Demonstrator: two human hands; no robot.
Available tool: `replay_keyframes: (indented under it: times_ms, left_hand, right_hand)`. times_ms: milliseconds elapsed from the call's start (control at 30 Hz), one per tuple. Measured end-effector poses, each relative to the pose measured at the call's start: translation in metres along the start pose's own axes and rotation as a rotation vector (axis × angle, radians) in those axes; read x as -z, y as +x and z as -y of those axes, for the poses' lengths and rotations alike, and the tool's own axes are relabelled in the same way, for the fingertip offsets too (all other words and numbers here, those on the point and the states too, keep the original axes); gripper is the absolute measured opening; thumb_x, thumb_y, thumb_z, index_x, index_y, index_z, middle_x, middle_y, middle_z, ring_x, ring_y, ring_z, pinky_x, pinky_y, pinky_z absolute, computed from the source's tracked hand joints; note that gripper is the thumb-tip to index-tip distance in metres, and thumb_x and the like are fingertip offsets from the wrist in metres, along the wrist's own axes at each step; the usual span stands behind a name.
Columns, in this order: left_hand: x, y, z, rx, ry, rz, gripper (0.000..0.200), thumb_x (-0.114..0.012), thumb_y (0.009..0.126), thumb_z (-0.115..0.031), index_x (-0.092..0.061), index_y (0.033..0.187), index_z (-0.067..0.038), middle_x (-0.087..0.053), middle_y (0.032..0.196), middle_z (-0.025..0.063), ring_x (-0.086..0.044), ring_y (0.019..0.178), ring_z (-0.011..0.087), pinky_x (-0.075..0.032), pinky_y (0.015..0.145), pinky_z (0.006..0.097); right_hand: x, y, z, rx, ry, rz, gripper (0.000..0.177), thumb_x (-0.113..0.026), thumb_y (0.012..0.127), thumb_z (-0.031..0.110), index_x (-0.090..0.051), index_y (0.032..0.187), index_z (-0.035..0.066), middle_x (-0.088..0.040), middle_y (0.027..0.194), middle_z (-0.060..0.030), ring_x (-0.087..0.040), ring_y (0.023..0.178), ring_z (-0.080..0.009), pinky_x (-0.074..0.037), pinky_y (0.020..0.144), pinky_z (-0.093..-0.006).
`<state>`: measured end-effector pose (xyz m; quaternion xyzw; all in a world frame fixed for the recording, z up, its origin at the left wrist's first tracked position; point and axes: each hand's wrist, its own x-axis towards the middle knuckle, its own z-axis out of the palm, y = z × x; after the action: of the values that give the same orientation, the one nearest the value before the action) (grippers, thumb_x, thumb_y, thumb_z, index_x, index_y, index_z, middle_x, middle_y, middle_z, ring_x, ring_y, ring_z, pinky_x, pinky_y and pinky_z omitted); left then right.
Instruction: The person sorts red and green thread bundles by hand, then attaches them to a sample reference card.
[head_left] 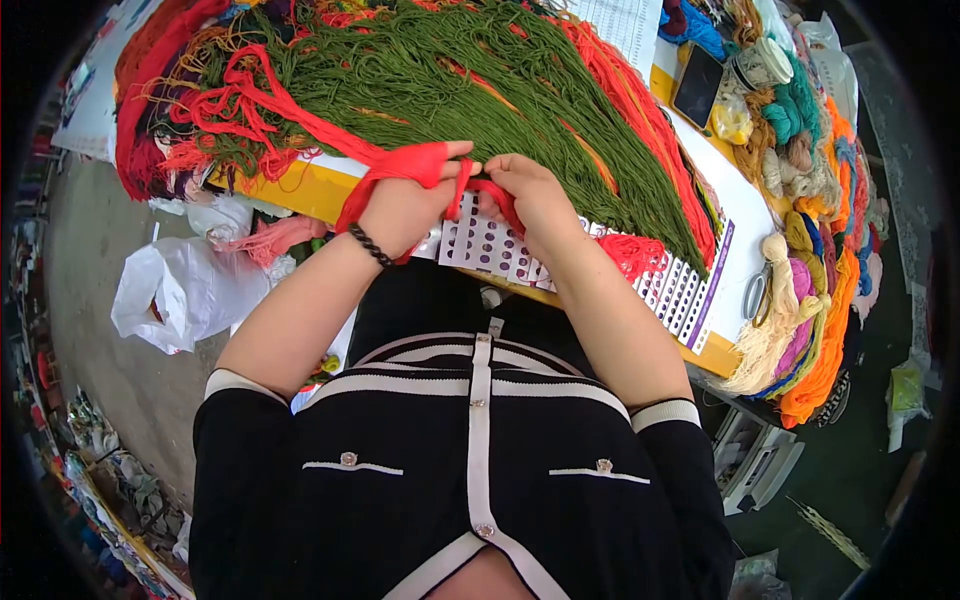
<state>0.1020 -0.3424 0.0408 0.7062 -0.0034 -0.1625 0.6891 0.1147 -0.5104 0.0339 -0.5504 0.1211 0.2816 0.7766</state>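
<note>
Red yarn [412, 162] is wrapped over the back and fingers of my left hand [405, 208], which wears a dark braided bracelet [371, 245]. From there a loose tail of the yarn runs up and left over the pile. My right hand [530, 195] is closed in a pinch close to my left fingertips, and a red strand loops between the two hands. What exactly lies in that pinch is partly hidden. Just beyond my hands lies a big heap of dark green yarn [400, 75]. White cards with rows of holes [490, 240] lie under my hands.
On the right are a phone [695, 85], scissors [757, 293], a lidded jar [763, 65] and bundled colored yarns [820, 290]. A white plastic bag [190, 290] stands to the left, below the table's yellow edge [290, 195]. More red yarn [632, 255] rests by my right forearm.
</note>
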Motion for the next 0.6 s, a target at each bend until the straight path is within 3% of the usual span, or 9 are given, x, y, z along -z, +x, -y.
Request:
replay_keyframes:
  times_ms: [33,100,167,200,233,267,333,500,600]
  left_hand:
    - [0.001,0.000,0.004,0.003,-0.002,0.002,0.033,-0.052,0.089,-0.013,-0.051,0.121,-0.004,-0.064,0.081,0.0015,-0.056,0.066,0.0120,-0.047,0.062,0.0257]
    - [0.005,0.003,0.009,-0.158,0.460,0.134,0.036,-0.051,0.088,-0.005,-0.051,0.124,-0.006,-0.060,0.082,-0.0003,-0.054,0.068,0.0068,-0.046,0.062,0.0225]
    - [0.015,0.005,0.010,-0.073,0.380,0.098,0.030,-0.050,0.091,-0.011,-0.055,0.120,-0.010,-0.056,0.076,-0.0030,-0.054,0.068,0.0056,-0.044,0.060,0.0213]
    - [0.028,0.007,0.009,0.042,0.274,-0.037,0.028,-0.050,0.092,-0.015,-0.056,0.118,-0.009,-0.055,0.074,-0.0037,-0.053,0.066,0.0053,-0.043,0.058,0.0207]
    - [0.041,0.007,0.007,0.155,0.168,-0.173,0.027,-0.049,0.093,-0.019,-0.057,0.116,-0.007,-0.053,0.073,-0.0044,-0.052,0.065,0.0051,-0.042,0.057,0.0200]
    - [0.052,0.006,0.003,0.158,0.174,-0.170,0.027,-0.049,0.093,-0.019,-0.057,0.116,-0.007,-0.053,0.073,-0.0044,-0.052,0.065,0.0051,-0.042,0.057,0.0200]
    - [0.076,0.003,-0.007,0.246,-0.246,-0.215,0.029,-0.049,0.094,-0.026,-0.058,0.114,-0.007,-0.052,0.068,-0.0027,-0.049,0.060,0.0068,-0.039,0.052,0.0211]
    - [0.165,-0.006,-0.023,0.216,-0.590,-0.238,0.031,-0.051,0.092,-0.019,-0.053,0.120,-0.006,-0.048,0.067,-0.0051,-0.047,0.059,0.0036,-0.038,0.049,0.0151]
    - [0.211,-0.016,-0.050,0.065,-0.634,-0.194,0.036,-0.050,0.092,-0.014,-0.046,0.127,-0.005,-0.048,0.069,-0.0043,-0.046,0.059,0.0030,-0.038,0.048,0.0136]
  right_hand:
    - [0.001,0.002,-0.001,-0.003,0.000,-0.003,0.010,-0.044,0.091,0.011,-0.050,0.095,0.005,-0.058,0.069,-0.0047,-0.053,0.060,-0.0111,-0.042,0.056,-0.0228]
    - [0.001,0.005,0.000,-0.021,-0.073,0.015,0.009,-0.045,0.091,0.013,-0.050,0.095,0.006,-0.058,0.070,-0.0046,-0.054,0.061,-0.0112,-0.042,0.055,-0.0231]
    - [-0.006,0.002,0.001,-0.010,-0.265,-0.045,0.010,-0.045,0.091,0.013,-0.050,0.096,0.007,-0.058,0.071,-0.0047,-0.054,0.061,-0.0111,-0.042,0.055,-0.0235]
    - [-0.010,0.000,0.002,0.004,-0.459,-0.101,0.010,-0.045,0.090,0.013,-0.050,0.096,0.007,-0.059,0.072,-0.0049,-0.055,0.060,-0.0110,-0.042,0.054,-0.0238]
    - [-0.009,0.002,-0.001,0.001,-0.452,-0.102,0.010,-0.045,0.090,0.013,-0.050,0.096,0.007,-0.059,0.072,-0.0049,-0.055,0.060,-0.0110,-0.042,0.054,-0.0238]
    - [-0.007,0.006,-0.004,0.026,-0.540,-0.106,0.010,-0.044,0.091,0.014,-0.049,0.097,0.007,-0.060,0.073,-0.0055,-0.055,0.060,-0.0108,-0.042,0.053,-0.0246]
    - [-0.006,0.009,-0.006,0.051,-0.627,-0.113,0.011,-0.043,0.091,0.014,-0.049,0.098,0.008,-0.061,0.075,-0.0060,-0.056,0.060,-0.0106,-0.043,0.053,-0.0255]
    - [-0.010,0.002,0.005,0.008,-0.802,-0.116,0.012,-0.042,0.090,0.012,-0.047,0.099,0.005,-0.063,0.077,-0.0091,-0.059,0.062,-0.0126,-0.045,0.055,-0.0280]
    - [-0.006,0.008,-0.003,0.050,-0.631,-0.072,0.013,-0.041,0.090,0.011,-0.045,0.099,0.003,-0.063,0.077,-0.0092,-0.059,0.063,-0.0137,-0.046,0.056,-0.0279]
